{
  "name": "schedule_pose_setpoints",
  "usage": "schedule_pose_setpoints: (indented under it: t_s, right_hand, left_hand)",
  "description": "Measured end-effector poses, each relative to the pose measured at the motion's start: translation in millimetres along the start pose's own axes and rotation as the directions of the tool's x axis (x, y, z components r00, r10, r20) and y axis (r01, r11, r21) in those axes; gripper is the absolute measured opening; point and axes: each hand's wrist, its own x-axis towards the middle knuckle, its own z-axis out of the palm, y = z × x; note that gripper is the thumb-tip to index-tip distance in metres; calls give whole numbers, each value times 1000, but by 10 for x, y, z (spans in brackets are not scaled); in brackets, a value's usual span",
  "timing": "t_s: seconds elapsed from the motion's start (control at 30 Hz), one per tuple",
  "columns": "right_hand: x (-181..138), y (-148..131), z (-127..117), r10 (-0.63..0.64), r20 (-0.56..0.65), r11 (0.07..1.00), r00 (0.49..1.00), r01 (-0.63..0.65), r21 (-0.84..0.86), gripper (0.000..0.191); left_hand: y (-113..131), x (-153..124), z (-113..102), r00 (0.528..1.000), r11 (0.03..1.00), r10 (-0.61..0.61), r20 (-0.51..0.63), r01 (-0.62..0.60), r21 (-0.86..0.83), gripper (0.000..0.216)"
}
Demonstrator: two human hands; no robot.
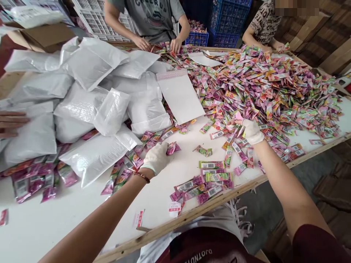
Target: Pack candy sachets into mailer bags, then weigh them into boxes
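Gloved left hand (157, 159) pinches a purple packet (173, 148); whether the right hand (251, 131) grips anything, I can't tell. Bulging white mailers (89, 64) crowd the left; a loose packet heap (274, 87) lies unsorted, far right.

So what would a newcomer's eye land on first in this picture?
Most likely the big heap of colourful packets covering the right side of the white table, then the pile of puffy white bags on the left. Between them, two white-gloved hands stand out: the left grip holds a small purple packet beside the bags, while the right grip is at the heap's near edge.
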Motion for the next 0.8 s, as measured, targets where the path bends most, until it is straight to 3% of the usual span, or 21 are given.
schedule_pose_setpoints:
  t_s: [0.07,0.17,0.23,0.3,0.37,0.5,0.63,0.7,0.8]
  right_hand:
    - [94,13,-95,-4,-87,995,996,-5,-95,27]
    - [330,109,-49,-14,-25,906,1000,2,-423,27]
    - [513,184,56,59,19,677,998,-26,-736,23]
    - [672,250,162,151,12,434,988,-55,-899,21]
    - [779,308,232,195,9,349,981,-61,-935,23]
    - [831,401,250,206,26,331,978,-44,-943,22]
    - [755,412,129,211,74,390,975,-15,-921,17]
    - [682,379,-1,188,100,468,977,0,-884,20]
    - [512,311,-254,51,150,647,987,82,-758,23]
  left_hand:
    - [141,60,-93,998,998,46,-53,-48,-50,38]
    - [606,226,-218,963,960,243,-119,-257,-114,37]
    - [1033,376,-238,915,914,387,-112,-397,-81,38]
    - [1456,541,-193,873,876,480,-83,-482,-4,37]
    - [1788,700,-101,859,860,509,-56,-506,59,35]
    - [2025,884,77,874,869,485,-23,-479,125,29]
    - [1835,845,122,850,835,526,6,-518,185,34]
    - [1718,821,102,832,809,555,17,-544,220,40]
    - [1658,885,55,786,754,618,25,-601,264,44]
